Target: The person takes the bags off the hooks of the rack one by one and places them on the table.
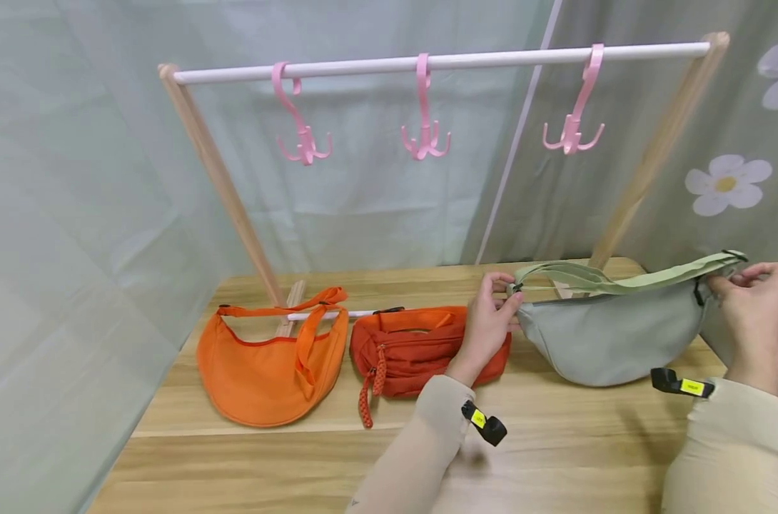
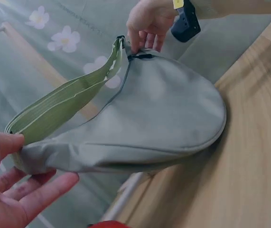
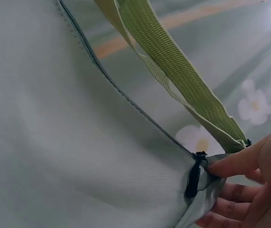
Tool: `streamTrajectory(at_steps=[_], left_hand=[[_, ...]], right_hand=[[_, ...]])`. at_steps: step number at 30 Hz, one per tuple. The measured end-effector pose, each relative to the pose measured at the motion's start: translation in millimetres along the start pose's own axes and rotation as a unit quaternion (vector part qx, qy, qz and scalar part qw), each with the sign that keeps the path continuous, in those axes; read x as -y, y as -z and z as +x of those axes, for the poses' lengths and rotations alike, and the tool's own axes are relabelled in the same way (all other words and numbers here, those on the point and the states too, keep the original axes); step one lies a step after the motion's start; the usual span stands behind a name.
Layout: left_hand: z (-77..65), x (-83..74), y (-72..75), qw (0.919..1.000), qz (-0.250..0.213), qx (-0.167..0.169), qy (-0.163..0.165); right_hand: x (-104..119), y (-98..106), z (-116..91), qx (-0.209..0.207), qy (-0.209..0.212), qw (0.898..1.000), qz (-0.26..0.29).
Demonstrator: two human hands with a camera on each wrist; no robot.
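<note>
A grey-green crescent-shaped bag [image 1: 610,339] with a light green webbing strap [image 1: 620,284] is stretched between both hands at the right of the head view. My left hand [image 1: 488,321] pinches its left end near the strap buckle. At the other end, my right hand [image 1: 758,303] pinches the corner beside the black zipper pull [image 3: 192,178]. The bag's lower edge hangs close over the wooden table [image 1: 556,457]. Behind my left wrist lies a red zippered pouch bag [image 1: 421,357], partly covered by that hand. Left of it lies an orange crescent bag [image 1: 267,378].
A rack with wooden legs [image 1: 222,178] and a white top bar [image 1: 363,66] stands at the back of the table. Three pink hooks, left [image 1: 304,139], middle [image 1: 424,135] and right [image 1: 575,128], hang from the bar. Curtains with white flowers [image 1: 726,184] surround it.
</note>
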State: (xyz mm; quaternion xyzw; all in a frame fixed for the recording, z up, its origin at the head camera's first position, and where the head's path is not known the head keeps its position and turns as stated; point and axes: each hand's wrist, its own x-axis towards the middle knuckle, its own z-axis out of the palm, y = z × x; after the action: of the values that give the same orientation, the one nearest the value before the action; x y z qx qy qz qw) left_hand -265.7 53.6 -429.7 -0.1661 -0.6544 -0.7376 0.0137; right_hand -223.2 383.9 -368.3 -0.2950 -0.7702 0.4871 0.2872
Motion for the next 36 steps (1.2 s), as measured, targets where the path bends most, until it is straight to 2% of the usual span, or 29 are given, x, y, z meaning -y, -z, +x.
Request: streamTrajectory(at_steps=[3,7,10,15,20,27,32,36], left_hand=[[-3.0,9.0,-5.0,0.9994,0.001,-0.031,0.014],[-7.4,16.9,-10.4,0.9969,0.004,-0.070,0.035],[-9.1,20.1,-12.4,0.9961,0.001,-0.077,0.044],[-8.1,23.5,-14.2,0.9960,-0.034,-0.063,0.054],[-7.2,26.1,-17.5,0.9948,-0.047,-0.050,0.076],[-8.5,27.9,-19.8,0.9946,0.040,-0.016,0.094],[-11.0,28.9,-23.1,0.9925,0.040,0.025,0.112],[-11.6,27.5,-25.5,0.9914,0.040,0.037,0.119]], right_hand=[[-9.6,-5.1,1.8,-0.005,0.006,1.000,-0.027],[-20.9,-11.9,2.4,0.015,-0.019,0.999,0.023],[-26.4,-15.2,3.2,0.028,-0.023,0.999,0.037],[-31.9,-16.6,6.8,0.074,-0.010,0.997,0.014],[-37.2,-15.2,10.6,0.144,-0.009,0.990,-0.006],[-45.5,-17.4,15.9,0.232,-0.013,0.972,-0.046],[-52.6,-20.4,20.5,0.262,0.005,0.964,-0.054],[-57.2,-23.0,24.3,0.275,0.005,0.960,-0.055]])
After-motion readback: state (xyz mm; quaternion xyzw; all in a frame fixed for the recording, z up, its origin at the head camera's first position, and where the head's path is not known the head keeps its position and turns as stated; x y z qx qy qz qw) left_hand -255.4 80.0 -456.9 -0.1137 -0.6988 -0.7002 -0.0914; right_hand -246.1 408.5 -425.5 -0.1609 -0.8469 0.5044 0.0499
